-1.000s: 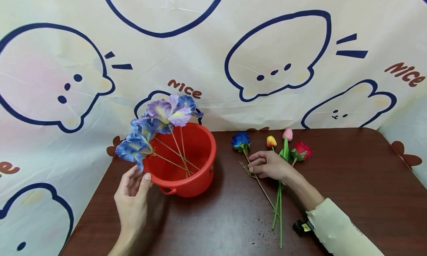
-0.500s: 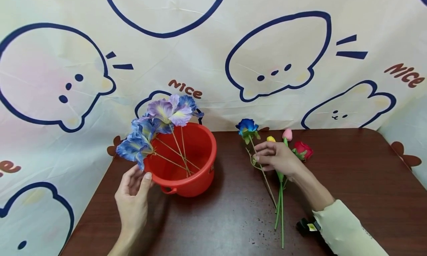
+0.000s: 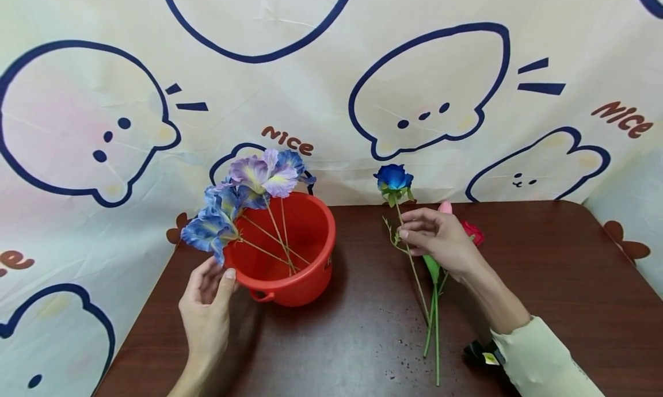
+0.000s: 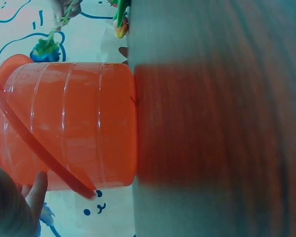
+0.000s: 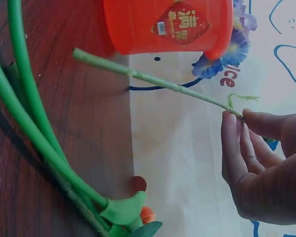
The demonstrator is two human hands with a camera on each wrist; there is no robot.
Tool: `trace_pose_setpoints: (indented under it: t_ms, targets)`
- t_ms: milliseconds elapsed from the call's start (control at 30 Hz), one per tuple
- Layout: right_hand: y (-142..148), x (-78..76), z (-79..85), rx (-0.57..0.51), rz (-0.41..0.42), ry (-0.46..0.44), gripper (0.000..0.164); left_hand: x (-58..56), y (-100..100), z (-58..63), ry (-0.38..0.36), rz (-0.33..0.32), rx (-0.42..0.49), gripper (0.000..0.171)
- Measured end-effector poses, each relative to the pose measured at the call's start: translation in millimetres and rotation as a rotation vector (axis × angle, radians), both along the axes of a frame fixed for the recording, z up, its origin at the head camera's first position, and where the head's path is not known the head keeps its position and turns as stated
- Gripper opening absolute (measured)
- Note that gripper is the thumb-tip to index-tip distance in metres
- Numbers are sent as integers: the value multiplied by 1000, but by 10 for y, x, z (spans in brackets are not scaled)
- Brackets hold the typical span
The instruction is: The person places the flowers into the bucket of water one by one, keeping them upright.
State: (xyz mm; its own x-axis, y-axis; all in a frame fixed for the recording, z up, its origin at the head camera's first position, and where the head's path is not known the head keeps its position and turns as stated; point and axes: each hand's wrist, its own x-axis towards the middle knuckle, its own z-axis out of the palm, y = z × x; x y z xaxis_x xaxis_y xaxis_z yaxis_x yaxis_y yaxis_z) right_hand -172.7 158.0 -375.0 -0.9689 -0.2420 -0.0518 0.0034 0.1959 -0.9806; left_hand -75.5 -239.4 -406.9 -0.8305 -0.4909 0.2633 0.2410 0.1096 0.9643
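In the head view my right hand (image 3: pixel 437 239) pinches the thin stem of a blue rose (image 3: pixel 393 178) between thumb and fingers. The rose stands nearly upright, its stem's lower end close to the green tulip stems. My left hand (image 3: pixel 207 310) holds the left rim of a red bucket (image 3: pixel 305 287), thumb at the edge. Several blue and purple irises (image 3: pixel 264 172) lean out of the bucket on its left. In the right wrist view, the cut end of the rose stem (image 5: pixel 153 79) shows clear of the table, pointing toward the bucket.
Behind my right hand lie a pink tulip (image 3: pixel 445 207) and a red rose (image 3: pixel 473 233), partly hidden. Green stems (image 3: pixel 437 339) reach toward the table's front. Dark crumbs (image 3: pixel 409 362) dot the brown table (image 3: pixel 321 357). A printed cloth (image 3: pixel 331 98) hangs behind.
My right hand has lifted the blue rose's head up and slightly right, tilting the stem upright. It now covers the yellow tulip. My left hand and the bucket have stayed put.
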Motion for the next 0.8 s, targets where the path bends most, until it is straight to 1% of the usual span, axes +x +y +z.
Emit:
trace_pose_setpoints:
  t_ms: [167, 367, 533, 700, 800]
  targets:
    - [-28, 61, 70, -2, -25, 49, 41, 6, -11, 1, 1, 2, 0, 40]
    - [-57, 106, 186, -28, -44, 82, 41, -9, -1, 5, 9, -7, 17, 39]
    - [-128, 80, 337, -60, -50, 118, 41, -7, 2, 7, 9, -6, 11, 39]
    - [-268, 36, 523, -97, -34, 146, 39, -5, -5, -2, 21, -3, 13, 40]
    - [-354, 10, 607, -121, -22, 152, 38, -8, -3, -11, 28, -3, 19, 40]
